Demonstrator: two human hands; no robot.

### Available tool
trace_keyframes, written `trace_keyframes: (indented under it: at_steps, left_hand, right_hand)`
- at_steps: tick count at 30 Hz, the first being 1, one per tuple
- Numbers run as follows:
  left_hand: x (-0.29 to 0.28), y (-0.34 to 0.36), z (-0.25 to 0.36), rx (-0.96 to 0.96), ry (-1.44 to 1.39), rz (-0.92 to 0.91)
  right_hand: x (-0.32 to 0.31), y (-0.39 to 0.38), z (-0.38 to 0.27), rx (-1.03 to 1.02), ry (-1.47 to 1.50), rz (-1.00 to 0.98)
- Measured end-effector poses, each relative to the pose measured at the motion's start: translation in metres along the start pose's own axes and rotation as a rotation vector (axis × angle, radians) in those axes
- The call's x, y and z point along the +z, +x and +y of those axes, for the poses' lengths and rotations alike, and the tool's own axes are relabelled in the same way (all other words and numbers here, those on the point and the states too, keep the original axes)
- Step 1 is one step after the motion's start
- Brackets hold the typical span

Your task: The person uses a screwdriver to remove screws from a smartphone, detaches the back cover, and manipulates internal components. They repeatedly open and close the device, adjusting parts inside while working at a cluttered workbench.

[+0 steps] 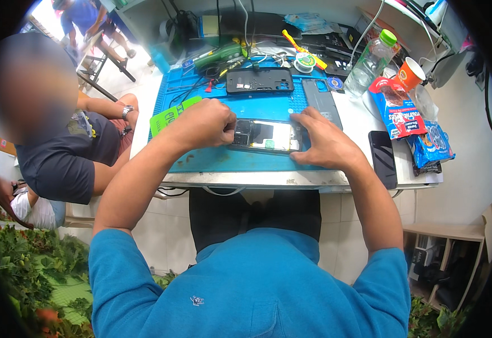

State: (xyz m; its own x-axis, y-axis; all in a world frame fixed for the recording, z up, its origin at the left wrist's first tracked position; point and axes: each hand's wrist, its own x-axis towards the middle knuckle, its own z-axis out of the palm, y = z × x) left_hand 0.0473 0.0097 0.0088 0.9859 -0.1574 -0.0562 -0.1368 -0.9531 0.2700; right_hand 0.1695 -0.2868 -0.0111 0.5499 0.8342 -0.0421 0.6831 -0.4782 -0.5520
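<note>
An opened phone (264, 136) lies lengthwise on the blue work mat (201, 160), its battery and inner boards bare. My right hand (327, 139) grips the phone's right end between thumb and fingers. At its left end, my left hand (209, 123) is closed with the fingertips against the phone's edge; what they pinch is hidden. Behind the phone sits a black phone frame or cover (259, 80). A grey phone back panel (320, 100) lies past my right hand, and a bright green card (172, 115) is partly behind my left forearm.
Tools, cables, a solder spool (304, 62) and a yellow-handled tool (296, 42) crowd the back. On the right stand a bottle (371, 63), an orange cup (409, 74), snack packets (397, 107) and a dark phone (382, 159). A seated person (60, 146) is close on my left.
</note>
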Motion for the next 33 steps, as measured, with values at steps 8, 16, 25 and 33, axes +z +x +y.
trace_keyframes:
  at_steps: [8, 16, 25, 33]
  left_hand:
    - [0.002, 0.004, 0.004, -0.006, 0.076, 0.002]
    - [0.005, 0.006, -0.001, 0.046, 0.074, 0.004]
    - [0.002, 0.005, 0.005, 0.018, -0.008, 0.031]
    - [0.009, 0.004, -0.003, 0.041, 0.042, 0.026]
  right_hand:
    - [-0.006, 0.001, -0.005, 0.024, 0.029, -0.049]
    - [-0.007, 0.003, -0.001, 0.000, 0.054, -0.065]
    - [0.000, 0.003, 0.008, -0.042, 0.038, -0.027]
    - [-0.002, 0.002, 0.007, -0.025, 0.046, -0.035]
